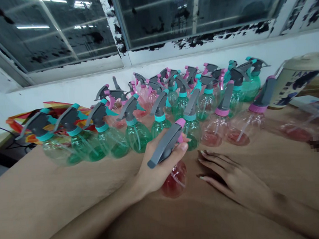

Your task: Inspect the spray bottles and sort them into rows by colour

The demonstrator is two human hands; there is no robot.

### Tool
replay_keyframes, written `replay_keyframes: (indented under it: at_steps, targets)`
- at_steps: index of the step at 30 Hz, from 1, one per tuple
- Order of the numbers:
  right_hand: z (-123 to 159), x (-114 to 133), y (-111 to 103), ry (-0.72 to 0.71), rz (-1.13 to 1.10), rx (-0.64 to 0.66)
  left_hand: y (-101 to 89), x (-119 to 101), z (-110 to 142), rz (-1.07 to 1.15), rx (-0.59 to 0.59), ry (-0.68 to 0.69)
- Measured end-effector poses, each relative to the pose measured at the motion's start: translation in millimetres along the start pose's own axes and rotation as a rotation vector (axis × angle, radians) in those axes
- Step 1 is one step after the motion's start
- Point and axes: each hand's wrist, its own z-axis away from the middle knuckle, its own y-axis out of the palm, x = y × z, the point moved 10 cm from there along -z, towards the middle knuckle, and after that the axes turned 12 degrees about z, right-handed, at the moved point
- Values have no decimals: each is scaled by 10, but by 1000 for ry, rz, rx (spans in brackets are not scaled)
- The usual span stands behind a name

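Grip: L hand (pixel 156 173) wrapped round neck of clear red-tinted round plastic spray btl (pixel 172 187), on or just over light-brown wood-look table (pixel 70 185). Btl btwn hands, long axis approx. upright; grey-and-pink trigger head (pixel 165 145) w/ pink end to R. Red deepest nr base; pale tube (pixel 178 180) slants inside. R hand (pixel 234 176): empty, palm down, spread, near btl.

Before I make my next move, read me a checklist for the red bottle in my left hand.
1. Left hand gripping the red bottle: ok.
2. Spray head on the bottle: ok.
3. Collar fully tightened: cannot tell, your hand hides it.
4. Bottle's base resting on the table: cannot tell from this angle.
5. Right hand free: ok, fingers spread, nothing seen in it.
6. Open space just behind the bottle: not ok, green bottles stand close there.
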Motion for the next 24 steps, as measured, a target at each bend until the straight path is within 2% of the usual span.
replay_keyframes:
  at_steps: [9, 14, 19, 24]
  targets:
    - [-111, 246, -79, 43, -204, 91, 9, 87, 50, 19, 41, 20]
    - [-265, 375, -267, 151, -355, 20, 62, 59, 86, 221, 46, 59]
    - [-317, 496, -414, 192, -459, -50, 293, -88, 124, 289, 118, 101]
    - [-146, 353, -519, 223, -404, -36, 554, -124, 186, 183, 192, 166]
